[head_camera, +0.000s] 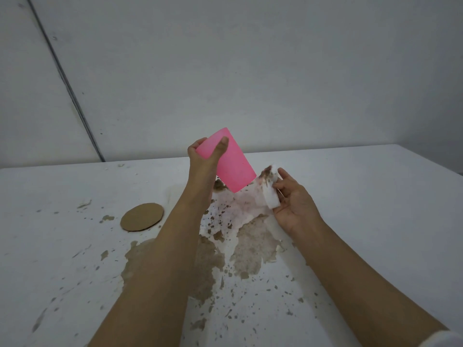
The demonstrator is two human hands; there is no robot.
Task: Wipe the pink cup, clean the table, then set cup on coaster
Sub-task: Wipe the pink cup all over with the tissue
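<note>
Pink cup (231,164) held aloft and tilted over table (375,196), gripped near its base by left hand (203,156). Stained tissue (269,196) pinched in right hand (293,204), just beside cup's lower end. Probably mid-wipe; brown spill (250,246) uncleaned, coaster (142,217) bare off to the left.

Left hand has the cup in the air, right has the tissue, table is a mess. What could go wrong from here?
1. The tissue in the right hand is already brown at its far end. Wiping the pink cup with that part may smear it again.
2. The left hand holds the tilted cup by one end only, so it could slip into the brown spill below.
3. Splatter lies close beside the coaster, and wiping that way could push dirt onto it.
</note>
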